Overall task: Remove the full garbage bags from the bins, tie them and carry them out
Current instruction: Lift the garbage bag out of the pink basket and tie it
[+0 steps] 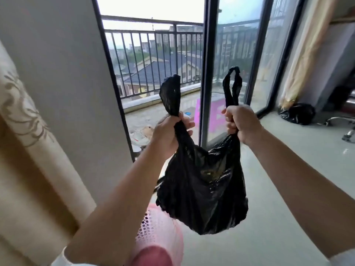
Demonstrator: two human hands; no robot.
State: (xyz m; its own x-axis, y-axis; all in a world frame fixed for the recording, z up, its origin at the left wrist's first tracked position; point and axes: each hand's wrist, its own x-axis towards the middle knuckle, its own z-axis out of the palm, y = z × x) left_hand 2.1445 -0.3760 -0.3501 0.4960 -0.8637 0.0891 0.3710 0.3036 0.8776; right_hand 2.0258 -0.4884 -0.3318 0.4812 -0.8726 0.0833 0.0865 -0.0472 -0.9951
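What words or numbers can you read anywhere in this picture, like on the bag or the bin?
None can be read.
The black bag, held up by the left hand and the right hand, is plain.
The pink bin shows only holes.
The packets on the balcony floor are too blurred to read.

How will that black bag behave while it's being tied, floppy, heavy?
Probably floppy: the black garbage bag sags and wrinkles below the left hand and right hand. Likely light for its size, since it hangs clear of the pink bin from bunched handles alone. The thin film may tear if yanked.
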